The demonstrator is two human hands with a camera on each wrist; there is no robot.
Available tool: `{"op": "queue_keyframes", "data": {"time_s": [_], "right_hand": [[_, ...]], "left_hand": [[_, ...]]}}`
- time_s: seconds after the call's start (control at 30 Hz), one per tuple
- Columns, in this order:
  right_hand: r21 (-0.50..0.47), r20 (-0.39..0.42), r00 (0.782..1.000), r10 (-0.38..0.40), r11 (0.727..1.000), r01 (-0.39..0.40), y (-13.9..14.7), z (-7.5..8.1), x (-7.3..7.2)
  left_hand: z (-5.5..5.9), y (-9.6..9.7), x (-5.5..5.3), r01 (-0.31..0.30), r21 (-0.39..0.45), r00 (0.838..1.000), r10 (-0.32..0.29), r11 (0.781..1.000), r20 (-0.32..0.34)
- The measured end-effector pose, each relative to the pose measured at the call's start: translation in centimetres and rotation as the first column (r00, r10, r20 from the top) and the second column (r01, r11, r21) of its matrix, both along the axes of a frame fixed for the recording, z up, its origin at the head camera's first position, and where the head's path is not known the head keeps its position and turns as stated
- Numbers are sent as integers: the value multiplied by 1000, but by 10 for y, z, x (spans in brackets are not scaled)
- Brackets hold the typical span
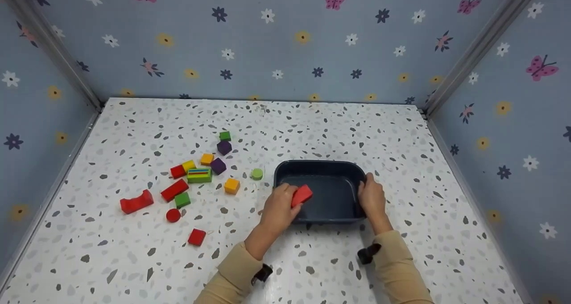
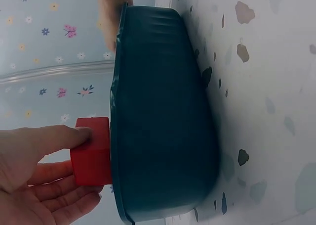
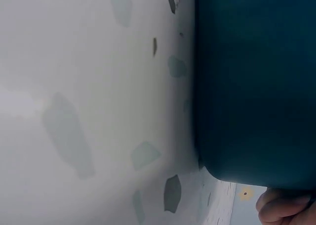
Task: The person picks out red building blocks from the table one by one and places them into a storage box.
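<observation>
A dark blue rectangular tub [image 1: 328,220] stands on the speckled table, its inside bare where it shows. Over the tub's left edge, my left hand [image 1: 277,209] pinches a red block [image 1: 302,195] between thumb and fingers. In the left wrist view the same red block [image 2: 92,151] shows at the level of the tub's rim, with the thumb on top. My right hand [image 1: 373,198] grips the tub's right rim, thumb over the edge. The right wrist view shows the tub's outer wall [image 3: 256,86] and the curled fingers [image 3: 281,207] at its far end.
Left of the tub lie scattered blocks: a red arch block [image 1: 137,202], a red cylinder [image 1: 173,215], a red cube [image 1: 196,237], an orange cube [image 1: 232,186], a light green cylinder [image 1: 257,174], a purple block [image 1: 224,147] and several others. Patterned walls [image 1: 285,40] enclose the table.
</observation>
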State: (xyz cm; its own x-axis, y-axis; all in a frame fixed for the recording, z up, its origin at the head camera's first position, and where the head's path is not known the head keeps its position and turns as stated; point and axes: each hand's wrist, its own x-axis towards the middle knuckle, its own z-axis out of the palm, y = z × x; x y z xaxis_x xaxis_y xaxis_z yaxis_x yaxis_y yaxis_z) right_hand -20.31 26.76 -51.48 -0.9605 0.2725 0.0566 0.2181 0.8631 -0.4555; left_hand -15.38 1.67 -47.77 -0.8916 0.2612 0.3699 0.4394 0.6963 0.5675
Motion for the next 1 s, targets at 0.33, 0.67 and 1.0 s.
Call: {"op": "queue_keyframes", "data": {"time_s": [0.33,0.67,1.0], "right_hand": [[-7,16,1000,-4,1000,4,1,1,0],[-15,7,1000,-1,1000,1,0,1,1],[-3,-13,1000,-2,1000,2,0,0,0]], "left_hand": [[-4,12,-13,77,-104,983,-58,992,177],[-7,16,-23,134,-208,953,-68,969,295],[-11,18,-29,170,-263,944,-81,950,320]]}}
